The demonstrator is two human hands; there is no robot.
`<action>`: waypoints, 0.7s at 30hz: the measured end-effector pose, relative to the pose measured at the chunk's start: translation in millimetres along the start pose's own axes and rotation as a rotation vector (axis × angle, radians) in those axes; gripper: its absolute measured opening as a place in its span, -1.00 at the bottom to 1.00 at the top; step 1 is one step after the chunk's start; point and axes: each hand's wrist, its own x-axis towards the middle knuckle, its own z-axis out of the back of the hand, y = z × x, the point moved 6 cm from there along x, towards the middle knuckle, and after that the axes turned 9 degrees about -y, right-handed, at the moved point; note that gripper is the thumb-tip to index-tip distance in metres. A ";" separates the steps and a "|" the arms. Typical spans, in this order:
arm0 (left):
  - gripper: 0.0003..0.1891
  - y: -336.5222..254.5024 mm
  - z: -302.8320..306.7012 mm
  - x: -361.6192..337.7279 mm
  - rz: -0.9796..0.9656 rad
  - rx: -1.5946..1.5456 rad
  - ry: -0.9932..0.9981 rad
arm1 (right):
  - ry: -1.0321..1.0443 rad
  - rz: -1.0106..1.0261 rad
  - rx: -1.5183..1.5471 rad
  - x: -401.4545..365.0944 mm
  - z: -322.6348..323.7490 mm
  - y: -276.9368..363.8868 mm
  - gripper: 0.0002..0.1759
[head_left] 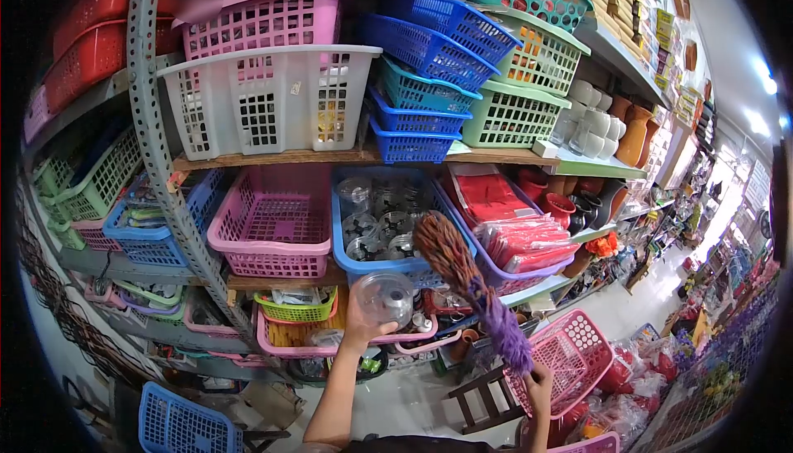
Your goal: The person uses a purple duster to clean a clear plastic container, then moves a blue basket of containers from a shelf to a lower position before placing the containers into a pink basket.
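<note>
My left hand (360, 319) is wrapped around a clear round container (385, 299), held in front of the lower shelf edge. Just behind it, a blue basket (340, 230) holds several similar clear containers (360, 226). In my right hand (538, 388) is a duster, its fluffy part near my fingers purple and its far end brown (452, 253). The duster slants up and left, its brown end in front of the blue basket's right side. A pink basket (570, 354) is behind my right hand.
An upright metal shelf post (157, 106) stands at left. Stacked pink baskets (273, 256) sit beside the blue one, and a purple basket (529, 274) holds red packets. White and blue baskets fill the shelf above. A dark stool (487, 403) and bagged goods (615, 412) are below.
</note>
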 end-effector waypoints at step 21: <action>-0.20 16.0 13.8 -4.9 0.097 -0.362 -0.061 | 0.095 -0.034 0.119 -15.9 -43.5 -6.9 -0.87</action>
